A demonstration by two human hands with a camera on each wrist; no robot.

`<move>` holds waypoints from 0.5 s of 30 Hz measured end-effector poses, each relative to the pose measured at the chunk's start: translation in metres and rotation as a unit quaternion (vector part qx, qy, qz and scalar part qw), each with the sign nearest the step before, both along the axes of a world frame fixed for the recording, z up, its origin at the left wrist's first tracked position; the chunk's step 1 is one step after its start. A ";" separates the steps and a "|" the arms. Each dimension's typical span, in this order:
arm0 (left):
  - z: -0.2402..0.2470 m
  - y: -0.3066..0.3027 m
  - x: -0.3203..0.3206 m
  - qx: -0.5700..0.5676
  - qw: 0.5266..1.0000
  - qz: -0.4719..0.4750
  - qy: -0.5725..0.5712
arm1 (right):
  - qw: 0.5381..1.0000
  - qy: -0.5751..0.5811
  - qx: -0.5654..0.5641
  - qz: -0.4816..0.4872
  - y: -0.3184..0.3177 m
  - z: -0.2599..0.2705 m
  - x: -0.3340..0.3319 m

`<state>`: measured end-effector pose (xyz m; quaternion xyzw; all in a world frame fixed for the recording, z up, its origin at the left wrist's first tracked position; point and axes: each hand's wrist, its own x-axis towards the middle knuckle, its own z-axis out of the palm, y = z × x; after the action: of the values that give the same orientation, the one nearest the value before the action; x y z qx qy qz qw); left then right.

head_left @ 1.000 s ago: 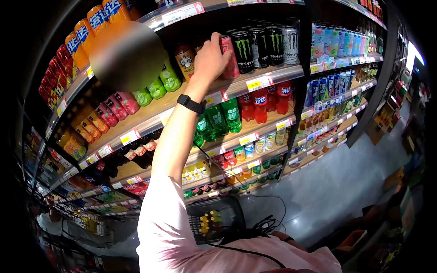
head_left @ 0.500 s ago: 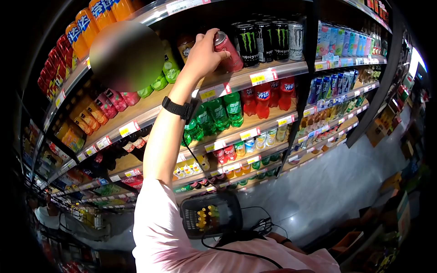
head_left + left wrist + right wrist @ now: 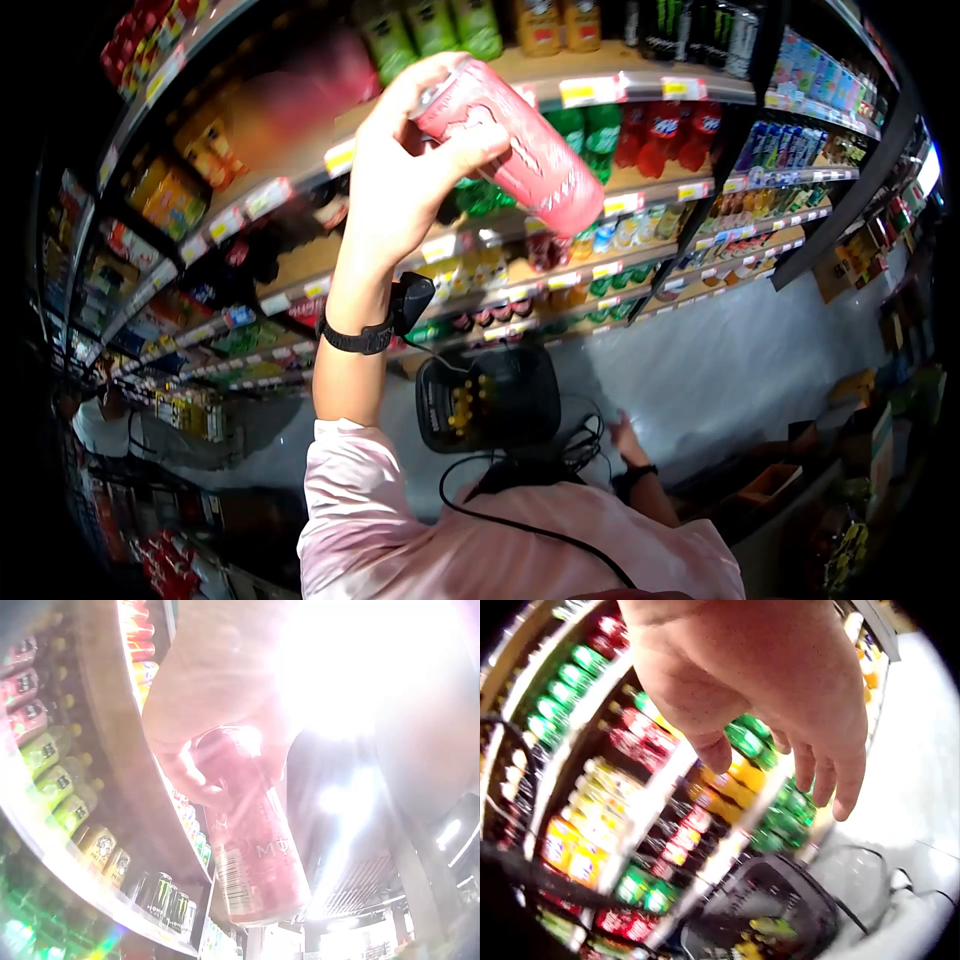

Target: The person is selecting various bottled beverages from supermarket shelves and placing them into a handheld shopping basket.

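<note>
My left hand (image 3: 392, 180) is raised before the shelves and grips a pink Monster can (image 3: 550, 170) near its top, thumb across the label. The can leans, its base toward the lower right. In the left wrist view, fingers curl round the upper part of the can (image 3: 259, 862), and its barcode and lettering show; glare washes out part of the hand. Lower down at my right side, my right hand (image 3: 627, 440) hangs with nothing in it. In the right wrist view its fingers (image 3: 846, 776) are relaxed and point downward.
A dark shopping basket (image 3: 540, 400) with several yellow-capped bottles (image 3: 465, 405) is on the floor before me. Shelves of drinks fill the front, with black Monster cans (image 3: 665, 30) at upper right. Black cables (image 3: 590, 440) trail near the basket. Boxes (image 3: 770, 485) line the right side.
My left hand has lifted the pink can off the shelf and drawn it back toward me and down. The view has tilted lower, and my right hand has come into sight.
</note>
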<state>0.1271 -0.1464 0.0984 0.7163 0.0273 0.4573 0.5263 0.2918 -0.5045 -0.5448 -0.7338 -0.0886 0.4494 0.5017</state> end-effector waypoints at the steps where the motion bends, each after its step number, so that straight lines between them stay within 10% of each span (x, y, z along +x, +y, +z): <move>1: -0.011 0.002 -0.021 0.011 1.000 0.000 0.020 | 0.994 0.019 0.109 -0.026 0.013 0.012 0.004; 7: -0.095 0.002 -0.117 -0.141 0.984 -0.077 0.078 | 0.886 0.097 0.414 0.184 0.134 0.365 -0.101; 15: -0.159 -0.006 -0.182 -0.164 0.983 -0.053 0.057 | 0.862 0.121 0.461 0.172 0.175 0.417 -0.240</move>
<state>-0.0553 -0.1522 -0.0604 0.6457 0.0940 0.3760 0.6579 0.0522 -0.3295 -0.1282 -0.3314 -0.3498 0.5215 0.7042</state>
